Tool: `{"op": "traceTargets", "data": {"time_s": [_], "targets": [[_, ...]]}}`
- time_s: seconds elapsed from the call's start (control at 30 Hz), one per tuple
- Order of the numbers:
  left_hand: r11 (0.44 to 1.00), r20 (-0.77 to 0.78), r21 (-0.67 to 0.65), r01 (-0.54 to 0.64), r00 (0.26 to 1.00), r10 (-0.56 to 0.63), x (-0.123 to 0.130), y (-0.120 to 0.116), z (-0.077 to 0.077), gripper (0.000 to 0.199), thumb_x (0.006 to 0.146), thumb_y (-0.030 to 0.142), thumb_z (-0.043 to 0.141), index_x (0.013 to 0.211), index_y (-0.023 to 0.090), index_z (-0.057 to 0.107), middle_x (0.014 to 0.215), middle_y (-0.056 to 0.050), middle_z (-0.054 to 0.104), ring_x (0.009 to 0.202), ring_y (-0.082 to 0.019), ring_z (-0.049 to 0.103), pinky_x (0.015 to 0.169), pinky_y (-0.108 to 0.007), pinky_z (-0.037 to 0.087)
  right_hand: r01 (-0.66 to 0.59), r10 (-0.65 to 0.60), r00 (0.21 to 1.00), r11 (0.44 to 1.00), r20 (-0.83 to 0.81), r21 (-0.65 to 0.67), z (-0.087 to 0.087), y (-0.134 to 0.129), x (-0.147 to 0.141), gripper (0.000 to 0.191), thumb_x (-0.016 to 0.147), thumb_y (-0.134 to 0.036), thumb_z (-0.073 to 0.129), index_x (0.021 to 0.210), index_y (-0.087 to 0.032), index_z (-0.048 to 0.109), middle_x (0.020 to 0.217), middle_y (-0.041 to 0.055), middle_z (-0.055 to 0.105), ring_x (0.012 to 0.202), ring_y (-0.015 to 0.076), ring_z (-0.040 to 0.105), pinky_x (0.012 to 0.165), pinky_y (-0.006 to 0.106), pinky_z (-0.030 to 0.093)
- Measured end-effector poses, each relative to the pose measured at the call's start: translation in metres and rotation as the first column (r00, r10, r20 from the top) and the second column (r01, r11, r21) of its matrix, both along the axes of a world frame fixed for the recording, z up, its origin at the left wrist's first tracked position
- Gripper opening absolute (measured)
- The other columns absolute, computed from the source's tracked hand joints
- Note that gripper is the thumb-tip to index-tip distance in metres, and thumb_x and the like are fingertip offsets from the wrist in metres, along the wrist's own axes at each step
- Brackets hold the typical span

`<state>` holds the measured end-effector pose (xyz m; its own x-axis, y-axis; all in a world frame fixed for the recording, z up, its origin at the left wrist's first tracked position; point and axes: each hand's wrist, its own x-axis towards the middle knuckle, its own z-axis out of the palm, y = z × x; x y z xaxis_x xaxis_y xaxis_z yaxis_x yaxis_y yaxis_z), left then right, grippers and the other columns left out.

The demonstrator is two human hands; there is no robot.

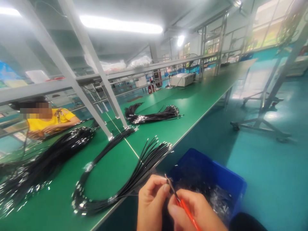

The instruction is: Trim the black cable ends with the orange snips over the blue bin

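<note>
My left hand (154, 199) is closed in a pinch, thumb against forefinger, at the table's front edge. A small dark piece shows at its fingertips, too small to name. My right hand (192, 208) grips a red-handled tool (185, 210) with slim metal jaws, whose tip meets the left fingertips. Just behind my hands, a bundle of thin black cables (96, 179) curves in a U on the green table (110, 170), with pale tips at its ends. Below and right of the hands stands a blue bin (231, 179) with dark and clear scraps inside.
Another cable bundle (154, 117) lies farther back, and a large pile of black cables (57, 150) lies at left. Metal posts (91, 64) rise from the table. A person in a yellow top (51, 120) sits across. A wheeled stand (260, 118) is at right.
</note>
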<state>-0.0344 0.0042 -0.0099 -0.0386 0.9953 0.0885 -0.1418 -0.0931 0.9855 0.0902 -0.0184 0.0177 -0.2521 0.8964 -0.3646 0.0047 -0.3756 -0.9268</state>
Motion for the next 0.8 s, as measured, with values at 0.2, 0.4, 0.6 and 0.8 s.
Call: {"op": "traceTargets", "data": {"time_s": [0.2,0.4,0.6,0.8], "targets": [[0.999,-0.103,0.038,0.006,0.995,-0.002,0.000,-0.001,-0.005,0.005,0.074,0.023,0.070,0.072,0.018,0.070,0.067,0.001,0.066,0.063,-0.013,0.060,0.059,-0.019,0.047,-0.024,0.023,0.998,1.000,0.065,0.008,0.001,0.002,0.003,0.015,0.073,-0.028,0.057,0.065,-0.019,0.050,0.049,-0.0058,0.052,0.039,0.0047,0.038,0.037,0.016,0.025],[0.999,-0.189,0.032,0.009,0.982,-0.002,0.001,-0.001,-0.006,0.008,0.076,0.025,0.066,0.072,0.018,0.069,0.068,-0.001,0.067,0.066,-0.016,0.062,0.063,-0.022,0.049,0.006,-0.009,0.999,0.998,0.049,0.055,-0.004,0.004,0.003,0.014,0.069,-0.027,0.058,0.061,-0.019,0.050,0.045,-0.0072,0.048,0.041,0.0070,0.044,0.040,0.017,0.030],[0.998,-0.232,0.052,-0.025,0.972,0.036,0.003,0.001,-0.006,0.009,0.076,0.025,0.066,0.073,0.018,0.070,0.067,-0.001,0.068,0.063,-0.016,0.062,0.059,-0.022,0.049,0.037,-0.037,0.999,0.999,-0.034,-0.008,-0.005,0.002,0.007,0.021,0.068,-0.038,0.060,0.063,-0.021,0.049,0.044,-0.0081,0.045,0.039,0.0077,0.041,0.039,0.019,0.029],[0.986,-0.267,0.093,-0.137,0.951,0.157,0.007,0.003,-0.011,0.009,0.075,0.025,0.065,0.072,0.018,0.070,0.066,-0.001,0.068,0.062,-0.017,0.062,0.059,-0.023,0.050,-0.041,0.045,0.993,0.998,-0.110,0.038,-0.016,-0.002,0.014,0.021,0.066,-0.035,0.061,0.063,-0.019,0.049,0.051,-0.0076,0.043,0.044,0.0061,0.036,0.042,0.019,0.025]]}}
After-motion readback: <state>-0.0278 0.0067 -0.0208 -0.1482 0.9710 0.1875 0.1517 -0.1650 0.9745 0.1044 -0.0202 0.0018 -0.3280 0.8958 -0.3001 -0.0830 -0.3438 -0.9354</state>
